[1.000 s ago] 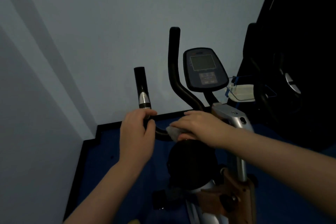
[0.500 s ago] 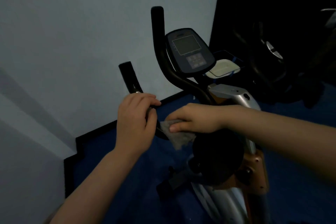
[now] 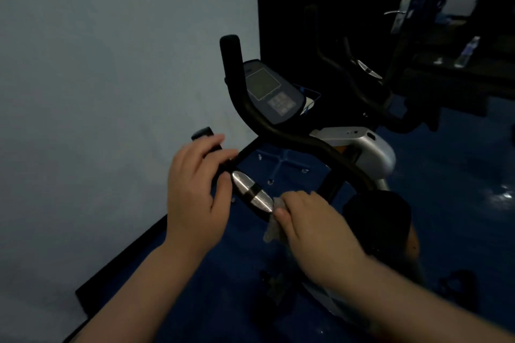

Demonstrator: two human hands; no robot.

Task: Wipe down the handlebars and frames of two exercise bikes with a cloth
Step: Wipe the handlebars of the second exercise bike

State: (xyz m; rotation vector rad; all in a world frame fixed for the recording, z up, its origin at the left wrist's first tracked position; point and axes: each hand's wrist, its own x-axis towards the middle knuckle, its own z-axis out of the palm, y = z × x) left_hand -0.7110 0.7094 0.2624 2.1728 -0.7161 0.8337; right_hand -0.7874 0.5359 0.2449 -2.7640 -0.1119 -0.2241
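Both hands on the near bike's handlebar.

Left hand grasps the left grip; at its four o'clock, right hand clutches the cloth against the bar beside the silver sensor.

Since half a second ago the right hand has slid the cloth leftward along the handlebar until it touches the silver sensor, which now shows beside the left hand.

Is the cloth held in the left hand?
No, the right hand presses the cloth on the handlebar, while the left hand grips the bar bare.
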